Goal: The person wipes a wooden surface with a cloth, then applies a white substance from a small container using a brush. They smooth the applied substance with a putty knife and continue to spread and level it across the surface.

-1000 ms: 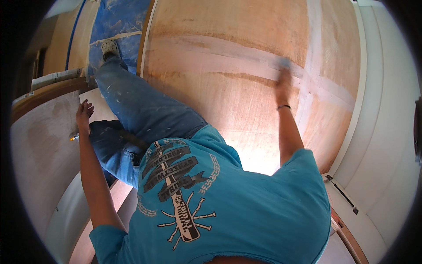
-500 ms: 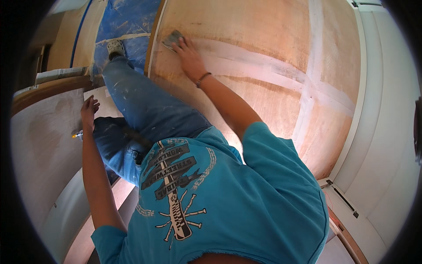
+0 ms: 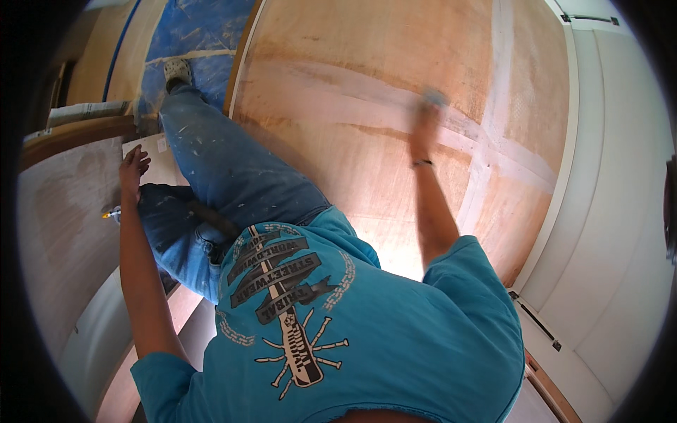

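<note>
My right hand (image 3: 424, 133), smeared by motion, holds a flat grey-green pad (image 3: 435, 99) against the plywood panel (image 3: 381, 46), over a pale filler band crossing it. A second pale strip runs crosswise near the panel's right side. My left hand (image 3: 132, 170) is open, fingers loosely bent and apart, beside my bent leg and a light board (image 3: 169, 168). A small yellow-tipped item (image 3: 111, 212), too small to make out, shows just left of that forearm.
My outstretched leg (image 3: 221, 154) ends in a clog on blue plastic sheeting (image 3: 188, 28). At the left are a wooden edge (image 3: 74, 137) and a blue hose (image 3: 118, 53). A white panel (image 3: 604, 140) with black hinged stays (image 3: 536, 321) borders the right.
My right hand swept left with the pad to the panel's left edge half a second ago and has since moved back right. My left hand has barely moved.
</note>
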`<state>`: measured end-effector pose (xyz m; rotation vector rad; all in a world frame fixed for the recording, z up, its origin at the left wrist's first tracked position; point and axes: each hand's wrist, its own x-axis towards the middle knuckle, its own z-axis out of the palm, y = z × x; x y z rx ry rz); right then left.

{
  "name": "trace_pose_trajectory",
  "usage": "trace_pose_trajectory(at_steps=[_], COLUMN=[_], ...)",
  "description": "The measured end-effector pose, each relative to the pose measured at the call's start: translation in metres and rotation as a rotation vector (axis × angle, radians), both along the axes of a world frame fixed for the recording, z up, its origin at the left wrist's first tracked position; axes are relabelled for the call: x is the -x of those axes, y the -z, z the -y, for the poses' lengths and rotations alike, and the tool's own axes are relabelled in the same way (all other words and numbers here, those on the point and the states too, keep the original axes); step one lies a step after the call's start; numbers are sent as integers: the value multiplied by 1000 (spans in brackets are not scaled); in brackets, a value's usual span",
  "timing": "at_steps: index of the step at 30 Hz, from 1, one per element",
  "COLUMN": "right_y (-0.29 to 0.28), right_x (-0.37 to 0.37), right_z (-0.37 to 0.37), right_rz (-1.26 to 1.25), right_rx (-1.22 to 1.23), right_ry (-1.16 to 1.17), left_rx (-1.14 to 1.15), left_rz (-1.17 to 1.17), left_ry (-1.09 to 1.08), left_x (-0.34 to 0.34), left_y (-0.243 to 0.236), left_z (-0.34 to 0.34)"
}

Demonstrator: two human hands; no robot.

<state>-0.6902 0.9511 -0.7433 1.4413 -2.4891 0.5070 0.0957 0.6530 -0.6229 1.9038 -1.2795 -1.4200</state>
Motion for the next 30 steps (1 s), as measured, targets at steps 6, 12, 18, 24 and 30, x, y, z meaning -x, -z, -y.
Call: trace_pose_trajectory(at_steps=[6,12,18,24,30], right_y=[-142,-134,-138,-154,-170], right_x=[-168,-117,-104,-101,-140], right_z=[155,124,80,100,155], right_rz=[725,928,467,306,354], right_rx=[146,335,-74,-279,-269], right_ry=[-59,164,-212,-365,-329], left_rx=[44,76,97,127,164], left_rz=[-16,-8,41,71,79], left_ry=[-47,-66,18,41,16], left_x=[-12,-11,-2,-3,-14], left_y=[-15,-7,-4,-4,7], left_z=[-17,-33,-28,-34,-43])
